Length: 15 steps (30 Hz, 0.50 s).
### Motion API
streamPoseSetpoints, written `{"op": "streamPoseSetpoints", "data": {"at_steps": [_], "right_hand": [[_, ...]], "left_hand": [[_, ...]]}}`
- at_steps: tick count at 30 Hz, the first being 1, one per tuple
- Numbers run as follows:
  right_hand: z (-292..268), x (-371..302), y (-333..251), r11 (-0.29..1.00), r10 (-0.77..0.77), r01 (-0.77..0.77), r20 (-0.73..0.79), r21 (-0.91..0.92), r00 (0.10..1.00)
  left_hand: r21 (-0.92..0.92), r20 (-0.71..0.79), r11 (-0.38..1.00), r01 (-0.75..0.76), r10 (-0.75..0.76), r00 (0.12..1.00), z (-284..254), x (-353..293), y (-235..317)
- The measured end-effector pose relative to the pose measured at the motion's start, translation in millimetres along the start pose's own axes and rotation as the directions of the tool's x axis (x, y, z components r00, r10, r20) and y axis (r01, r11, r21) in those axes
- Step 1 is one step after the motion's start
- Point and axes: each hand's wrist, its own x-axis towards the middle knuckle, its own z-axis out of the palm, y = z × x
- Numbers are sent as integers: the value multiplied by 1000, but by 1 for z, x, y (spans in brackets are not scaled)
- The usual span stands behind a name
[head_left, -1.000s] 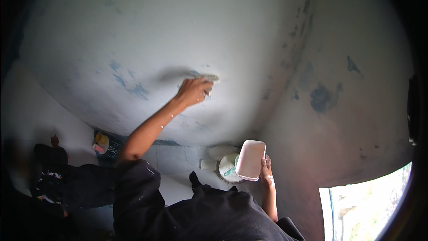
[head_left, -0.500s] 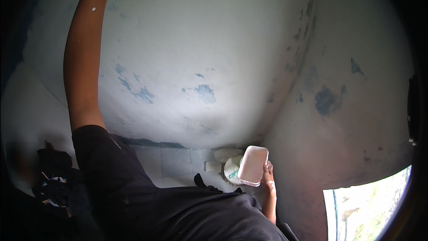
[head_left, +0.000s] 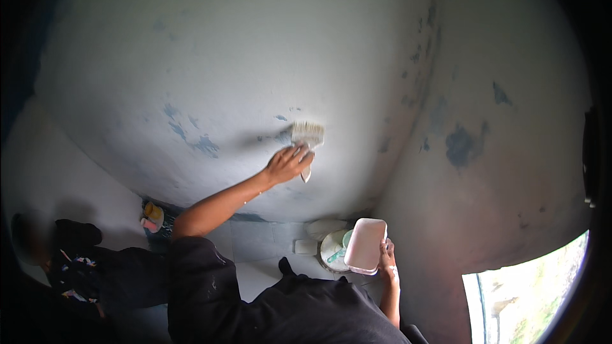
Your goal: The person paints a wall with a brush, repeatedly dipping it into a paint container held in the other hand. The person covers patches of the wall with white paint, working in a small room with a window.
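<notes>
My left hand [head_left: 290,163] is closed around the handle of a wide flat paintbrush [head_left: 308,132]. Its pale bristles point up and meet the wall, or nearly so, beside a bluish patch where the white coat is broken. Low on the right, my right hand [head_left: 387,260] grips the edge of a shallow, pale pinkish rectangular tray [head_left: 366,245]. The tray is tilted, and it partly covers a round white bucket [head_left: 327,258] with a green item at its top. Some white smears show on my right wrist.
The pale wall [head_left: 255,38] has several bluish bare patches and meets a second wall at a corner on the right. A bright opening [head_left: 529,293] lies lower right. At the left is another person [head_left: 80,264]. Yellow and pink containers [head_left: 152,215] stand near the wall's foot.
My left arm has come down from the upper left, bringing the hand and paintbrush into view at the wall's middle. The tray, still in my right hand, sits slightly lower and further right.
</notes>
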Motion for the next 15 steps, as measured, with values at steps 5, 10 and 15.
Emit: {"op": "streamPoseSetpoints", "data": {"at_steps": [5, 10, 15], "right_hand": [[-19, 55, 74, 991, -75, 75, 7, -106, 997], [-8, 21, 30, 990, -2, 9, 50, -141, 999], [-9, 28, 45, 992, -42, 46, 37, -113, 998]], "left_hand": [[-328, 521, 841, 431, -219, 825, 34, -51, 42], [-285, 424, 724, 628, -492, 760, -25, 19, -26], [-251, 80, 739, 626, -628, 774, -109, 101, -108]]}}
